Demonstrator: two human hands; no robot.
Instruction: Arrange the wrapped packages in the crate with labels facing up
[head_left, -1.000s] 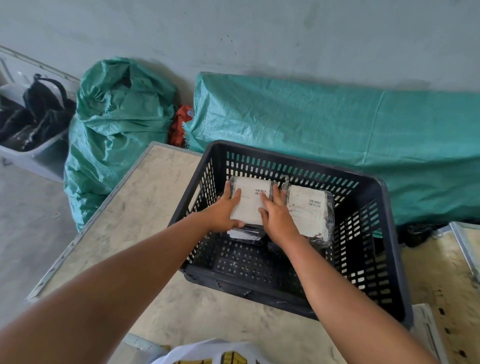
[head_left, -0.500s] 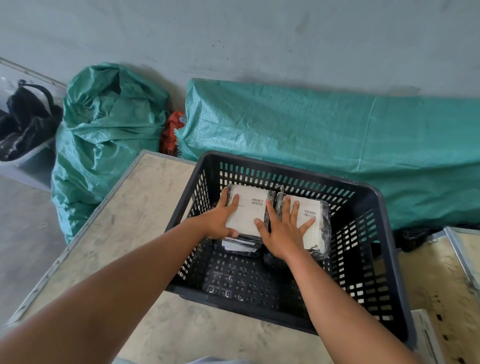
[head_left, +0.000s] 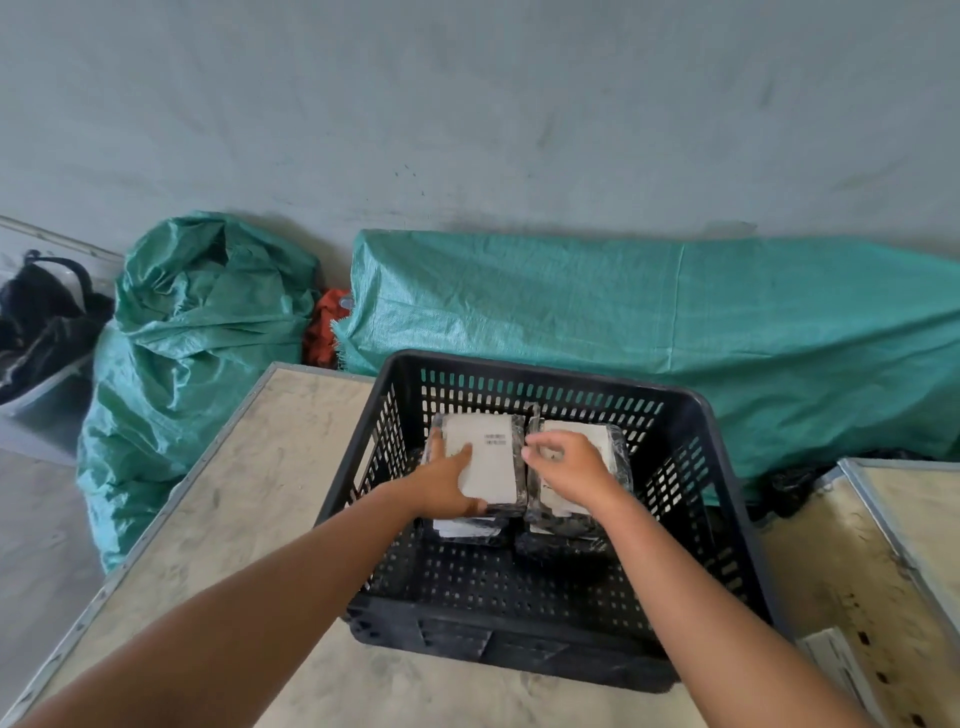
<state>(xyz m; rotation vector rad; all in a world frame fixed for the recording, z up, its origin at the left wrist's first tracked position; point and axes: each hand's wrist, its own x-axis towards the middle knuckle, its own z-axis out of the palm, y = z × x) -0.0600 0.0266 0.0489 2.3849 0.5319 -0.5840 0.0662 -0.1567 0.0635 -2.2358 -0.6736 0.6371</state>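
Your left hand (head_left: 448, 480) lies flat on left clear-wrapped package with white label (head_left: 485, 457), steadying stack at far wall of black slotted plastic crate (head_left: 691, 499). Your right hand (head_left: 569, 467), fingers loosely curled, grasping nothing visible, hovers above right wrapped package (head_left: 610, 441), label up.

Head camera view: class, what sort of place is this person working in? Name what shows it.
Probably a storeroom or parcel packing area. Labelled wrapped packages sit in a black plastic crate on a worn work table, and bulky green woven sacks lie against a bare grey wall.

Worn beige table (head_left: 270, 483), black crate (head_left: 519, 649) resting on it
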